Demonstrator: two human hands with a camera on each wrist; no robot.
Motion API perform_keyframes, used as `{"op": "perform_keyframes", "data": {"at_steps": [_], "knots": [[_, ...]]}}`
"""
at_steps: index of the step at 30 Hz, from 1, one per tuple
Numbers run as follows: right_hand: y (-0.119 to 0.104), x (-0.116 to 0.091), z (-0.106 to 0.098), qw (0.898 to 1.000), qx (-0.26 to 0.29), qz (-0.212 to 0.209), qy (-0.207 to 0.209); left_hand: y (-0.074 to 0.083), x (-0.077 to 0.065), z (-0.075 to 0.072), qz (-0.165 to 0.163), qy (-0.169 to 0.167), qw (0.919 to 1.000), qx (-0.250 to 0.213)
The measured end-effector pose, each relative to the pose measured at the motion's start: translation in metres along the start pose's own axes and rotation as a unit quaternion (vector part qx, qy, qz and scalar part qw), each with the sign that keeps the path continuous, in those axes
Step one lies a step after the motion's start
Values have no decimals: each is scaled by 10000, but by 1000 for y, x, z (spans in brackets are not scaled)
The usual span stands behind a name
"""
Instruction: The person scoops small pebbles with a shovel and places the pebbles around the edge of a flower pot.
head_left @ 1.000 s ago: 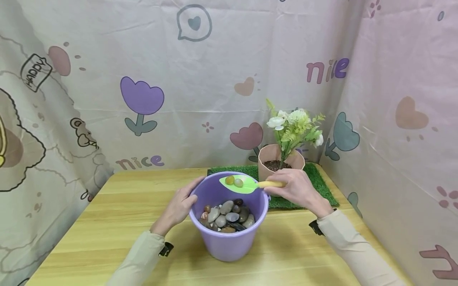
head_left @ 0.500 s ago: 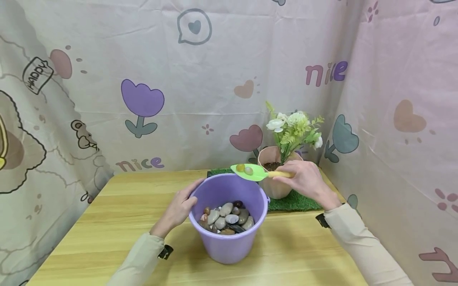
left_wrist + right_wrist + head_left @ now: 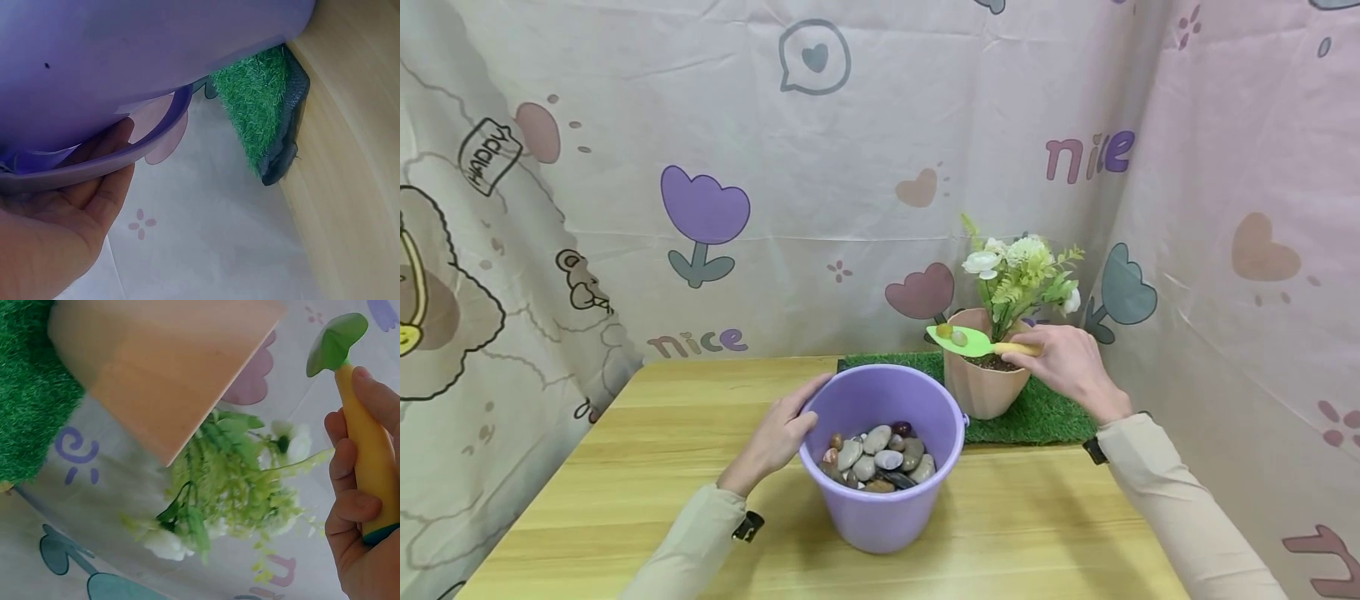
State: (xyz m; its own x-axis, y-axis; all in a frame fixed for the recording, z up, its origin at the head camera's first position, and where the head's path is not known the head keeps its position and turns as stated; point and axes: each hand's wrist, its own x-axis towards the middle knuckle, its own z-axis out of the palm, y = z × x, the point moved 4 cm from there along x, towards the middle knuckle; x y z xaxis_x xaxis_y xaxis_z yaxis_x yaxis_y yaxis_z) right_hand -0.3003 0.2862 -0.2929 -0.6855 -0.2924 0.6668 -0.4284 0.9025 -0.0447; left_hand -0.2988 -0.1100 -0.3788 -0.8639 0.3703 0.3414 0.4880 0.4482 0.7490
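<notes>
My left hand (image 3: 775, 433) grips the rim of a purple bucket (image 3: 883, 521), thumb on the inside. In the left wrist view its fingers (image 3: 112, 194) lie behind the bucket's hanging purple handle (image 3: 159, 134). Grey, brown and dark stones (image 3: 880, 458) cover the bucket's bottom. My right hand (image 3: 1067, 362) holds a small garden trowel (image 3: 973, 345) by its yellow handle (image 3: 372, 456). On the green leaf-shaped blade lie a yellow pebble (image 3: 944, 331) and a pale pebble (image 3: 959, 338). The blade hovers over the front left of a pink flowerpot (image 3: 985, 392) holding dark soil.
White flowers with green leaves (image 3: 1022, 267) rise from the pot, close to my right hand. Beneath the pot lies a green artificial grass mat (image 3: 1037, 421). Behind the wooden table (image 3: 685, 425) hangs a printed cloth (image 3: 820, 150), which also closes in both sides.
My right hand has carried the trowel with both pebbles up and to the right, from over the bucket to over the flowerpot. The left hand keeps its hold on the bucket.
</notes>
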Motion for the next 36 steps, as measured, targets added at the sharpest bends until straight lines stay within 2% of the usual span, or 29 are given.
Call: {"op": "perform_keyframes", "data": {"at_steps": [7, 16, 21, 27, 36], "knots": [[17, 3, 4, 9960, -318, 581, -597, -1, 1, 0, 81, 58, 9999, 97], [28, 6, 9, 9869, -419, 1063, -1138, -2, 0, 0, 115, 114, 9998, 64], [34, 9, 14, 9844, -500, 1069, -1303, -3, 1, 0, 60, 83, 9999, 73], [37, 11, 21, 9796, -669, 1226, -1443, -2, 1, 0, 152, 105, 9998, 62], [25, 12, 26, 9730, -809, 1541, -1514, -4, 1, 1, 233, 103, 9997, -36]]}}
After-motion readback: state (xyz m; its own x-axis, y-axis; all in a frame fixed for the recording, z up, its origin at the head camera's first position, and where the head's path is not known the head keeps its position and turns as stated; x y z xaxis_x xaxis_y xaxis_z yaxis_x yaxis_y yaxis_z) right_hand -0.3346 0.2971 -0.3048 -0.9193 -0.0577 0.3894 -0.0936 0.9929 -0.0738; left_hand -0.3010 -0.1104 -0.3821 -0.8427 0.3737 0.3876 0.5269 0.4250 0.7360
